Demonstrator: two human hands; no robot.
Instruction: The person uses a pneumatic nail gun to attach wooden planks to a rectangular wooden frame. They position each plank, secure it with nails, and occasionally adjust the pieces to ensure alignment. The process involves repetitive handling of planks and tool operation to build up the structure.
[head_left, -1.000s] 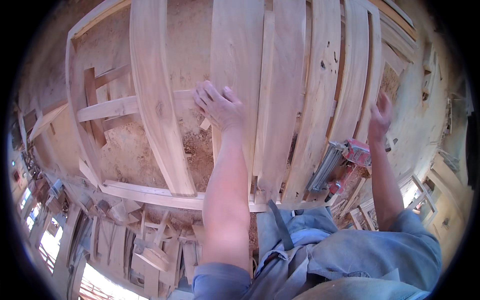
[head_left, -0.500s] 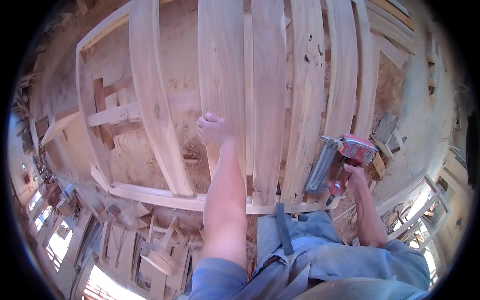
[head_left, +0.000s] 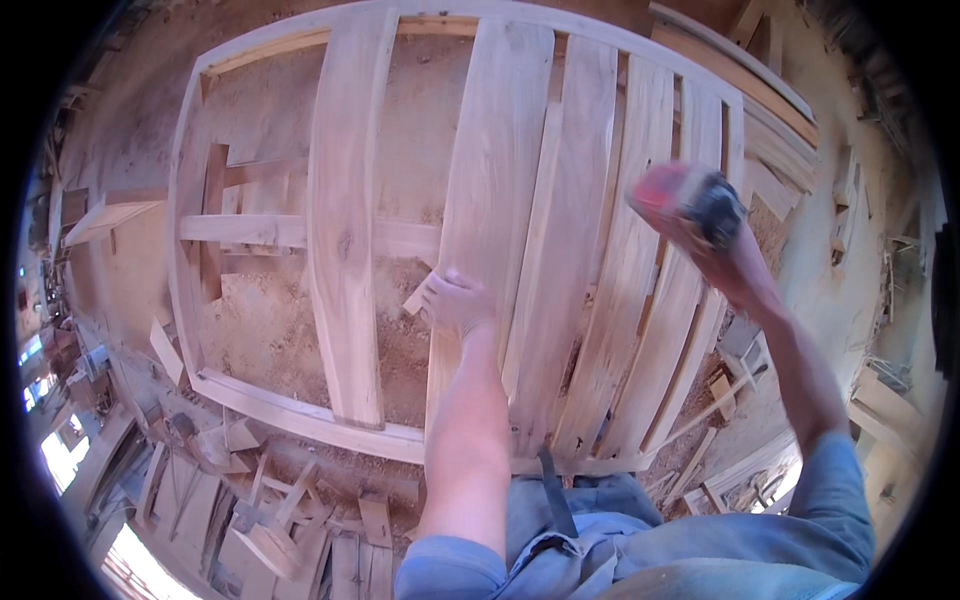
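My left hand (head_left: 458, 302) is closed over the left edge of a wide pale plank (head_left: 497, 130), at the middle of a wooden frame (head_left: 310, 415). A small wood piece (head_left: 414, 298) sticks out beside its fingers; whether the hand holds it I cannot tell. My right hand (head_left: 722, 262) grips a red and black nail gun (head_left: 688, 203), held up over the planks on the right. The nail gun is smeared by motion, and its nose is hard to make out. Several planks (head_left: 640, 150) lie lengthwise across the frame, with narrow gaps between them on the right.
A separate plank (head_left: 345, 200) spans the frame farther left, over a crosspiece (head_left: 240, 230). Long boards (head_left: 740, 75) are stacked at the far right. Wood scraps and offcuts (head_left: 270, 545) litter the ground at the near left. A dark strap (head_left: 556, 490) hangs at my waist.
My right hand has lifted the nail gun up and away from the near right planks. The view has shifted, bringing the frame's far edge into sight. My left hand stays at the wide plank's edge.
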